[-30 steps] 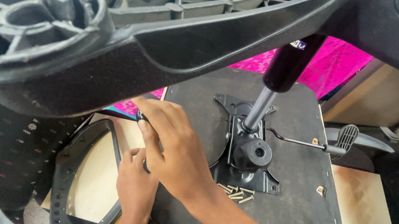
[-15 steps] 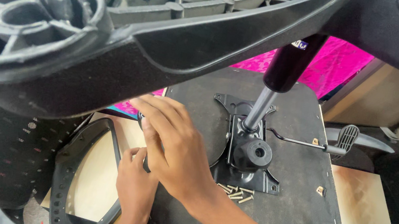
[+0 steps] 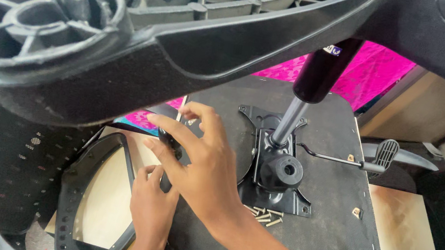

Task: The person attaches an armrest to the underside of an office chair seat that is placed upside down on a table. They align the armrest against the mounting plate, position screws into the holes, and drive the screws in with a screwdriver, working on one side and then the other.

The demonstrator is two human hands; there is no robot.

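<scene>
Upturned office-chair seat lying underside up on a pale board: dark, fabric-covered, stapled along the rim, with a black metal mechanism plate bolted at its middle. Rising from the plate, a chrome gas-lift rod into a black cylinder bearing a small white-and-blue sticker near its top. Loose pale screws heaped just beside the plate's near edge. Thin lever with ribbed black paddle reaching right. Right hand spread wide over the seat's left edge, fingers arched around a small black part, possibly an armrest bracket, mostly hidden. Left hand below it, fingers curled at that same edge; grip unclear. Black star base looming close overhead.
</scene>
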